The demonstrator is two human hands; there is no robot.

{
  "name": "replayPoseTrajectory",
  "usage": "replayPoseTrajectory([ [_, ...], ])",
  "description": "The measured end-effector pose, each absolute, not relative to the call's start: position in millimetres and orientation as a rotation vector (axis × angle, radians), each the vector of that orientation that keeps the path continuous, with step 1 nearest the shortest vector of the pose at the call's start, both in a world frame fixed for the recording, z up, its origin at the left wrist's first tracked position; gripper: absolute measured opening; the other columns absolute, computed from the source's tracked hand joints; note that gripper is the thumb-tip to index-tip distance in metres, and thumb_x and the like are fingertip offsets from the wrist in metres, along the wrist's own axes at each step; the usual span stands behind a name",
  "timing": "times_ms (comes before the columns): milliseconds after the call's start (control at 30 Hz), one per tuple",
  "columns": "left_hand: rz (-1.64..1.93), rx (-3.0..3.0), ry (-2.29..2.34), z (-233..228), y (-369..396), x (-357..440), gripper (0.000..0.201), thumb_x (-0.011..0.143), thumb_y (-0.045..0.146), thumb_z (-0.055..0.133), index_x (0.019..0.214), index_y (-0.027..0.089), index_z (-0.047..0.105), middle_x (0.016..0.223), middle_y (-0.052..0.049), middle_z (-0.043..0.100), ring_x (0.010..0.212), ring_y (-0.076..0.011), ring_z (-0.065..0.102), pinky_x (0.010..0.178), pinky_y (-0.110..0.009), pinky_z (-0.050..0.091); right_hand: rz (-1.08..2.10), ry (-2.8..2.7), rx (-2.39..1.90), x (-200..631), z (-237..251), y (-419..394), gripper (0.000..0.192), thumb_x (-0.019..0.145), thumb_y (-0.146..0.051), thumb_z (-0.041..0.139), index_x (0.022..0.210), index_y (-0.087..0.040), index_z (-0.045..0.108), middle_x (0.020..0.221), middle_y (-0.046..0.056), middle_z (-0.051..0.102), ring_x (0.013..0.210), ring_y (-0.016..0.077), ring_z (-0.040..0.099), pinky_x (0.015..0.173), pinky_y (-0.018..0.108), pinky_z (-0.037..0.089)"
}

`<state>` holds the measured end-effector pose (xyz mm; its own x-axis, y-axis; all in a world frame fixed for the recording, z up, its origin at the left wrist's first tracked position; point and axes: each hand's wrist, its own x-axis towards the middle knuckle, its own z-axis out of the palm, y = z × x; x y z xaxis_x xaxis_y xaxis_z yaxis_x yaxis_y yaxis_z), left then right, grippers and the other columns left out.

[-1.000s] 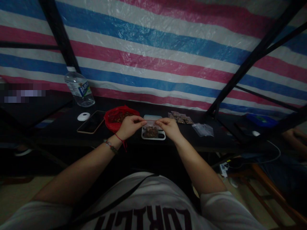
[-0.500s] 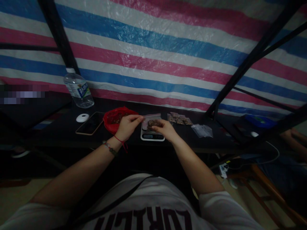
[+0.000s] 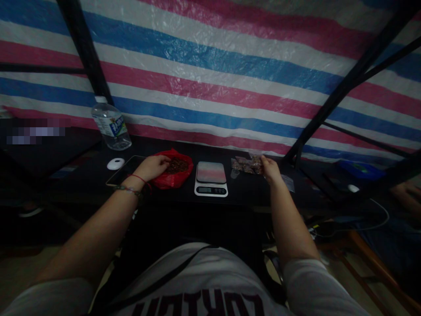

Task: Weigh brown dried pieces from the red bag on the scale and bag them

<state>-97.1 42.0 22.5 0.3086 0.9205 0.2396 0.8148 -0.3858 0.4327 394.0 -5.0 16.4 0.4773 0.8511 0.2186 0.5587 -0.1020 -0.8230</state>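
The right hand (image 3: 270, 169) is stretched forward over the table (image 3: 82, 184), arm nearly straight, its fingers pinched on a small filled packet (image 3: 255, 162) that it holds at the pile of filled packets (image 3: 241, 163) lying toward the table's back edge. The left hand (image 3: 151, 167) reaches forward on the other side, palm down, fingers curled loosely at the near rim of the red bag (image 3: 174, 172); whether they pinch anything cannot be told in the dim light. The bag lies open with dark brown pieces heaped inside. Between the two hands a small digital scale (image 3: 211, 178) sits with its platform bare, near the table's front edge. Just right of the right wrist lie empty clear bags (image 3: 289, 183). Left of the left hand are a phone (image 3: 126, 169), a small white disc (image 3: 115, 164) and, nearer the back edge, a water bottle (image 3: 111, 125).
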Motion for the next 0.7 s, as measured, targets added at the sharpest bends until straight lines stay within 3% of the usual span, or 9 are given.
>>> replayPoseTrajectory([
  [100,0.541,2.472,1.518,15,48,-100,0.036,0.077,0.033,0.047,0.103,0.023,0.070,0.110,-0.004,0.069,0.097,-0.0228,0.063,0.090,-0.029,0.044,0.345,-1.168,-2.198,413,1,-8,0.048,0.082,-0.048,0.050,0.087,-0.004,0.068,0.078,0.022,0.067,0.069,0.0272,0.064,0.064,0.036,0.048],
  [200,0.459,2.541,1.520,11,51,-100,0.038,0.076,0.030,0.046,0.105,0.023,0.070,0.113,-0.005,0.067,0.101,-0.0237,0.062,0.093,-0.030,0.042,0.247,-1.152,-2.267,417,-4,-10,0.039,0.077,-0.037,0.058,0.092,-0.003,0.069,0.096,0.027,0.066,0.092,0.0337,0.063,0.079,0.040,0.046],
  [300,0.370,2.553,1.496,10,49,-98,0.039,0.076,0.032,0.046,0.106,0.022,0.069,0.112,-0.007,0.067,0.101,-0.0242,0.061,0.092,-0.031,0.042,0.138,-1.198,-2.091,403,6,-7,0.038,0.081,-0.029,0.047,0.106,-0.008,0.066,0.098,0.020,0.068,0.092,0.0276,0.063,0.081,0.037,0.046],
  [367,0.321,2.539,1.453,11,45,-95,0.041,0.077,0.037,0.048,0.108,0.020,0.068,0.112,-0.009,0.067,0.100,-0.0245,0.061,0.092,-0.031,0.042,0.212,-1.278,-1.872,387,17,-3,0.045,0.081,-0.023,0.040,0.120,-0.009,0.058,0.095,0.015,0.069,0.082,0.0221,0.064,0.076,0.034,0.049],
  [467,0.339,2.542,1.369,15,40,-91,0.045,0.078,0.043,0.048,0.112,0.019,0.066,0.116,-0.010,0.065,0.104,-0.0248,0.060,0.093,-0.031,0.041,0.388,-1.401,-1.632,357,31,2,0.054,0.081,-0.021,0.040,0.134,-0.014,0.043,0.109,0.012,0.066,0.080,0.0188,0.065,0.074,0.033,0.051],
  [600,0.469,2.512,1.314,25,30,-87,0.048,0.082,0.053,0.042,0.103,0.021,0.070,0.109,-0.009,0.068,0.100,-0.0242,0.061,0.090,-0.030,0.043,0.427,-1.739,-1.606,325,25,3,0.062,0.072,-0.032,0.065,0.130,-0.016,0.050,0.124,0.014,0.058,0.105,0.0245,0.059,0.090,0.038,0.046],
  [700,0.508,2.470,1.300,30,21,-79,0.049,0.079,0.058,0.046,0.100,0.022,0.071,0.104,-0.008,0.070,0.093,-0.0238,0.063,0.084,-0.028,0.045,0.400,-1.909,-1.701,314,5,3,0.053,0.069,-0.027,0.070,0.119,-0.015,0.059,0.118,0.014,0.062,0.107,0.0253,0.059,0.094,0.038,0.043],
])
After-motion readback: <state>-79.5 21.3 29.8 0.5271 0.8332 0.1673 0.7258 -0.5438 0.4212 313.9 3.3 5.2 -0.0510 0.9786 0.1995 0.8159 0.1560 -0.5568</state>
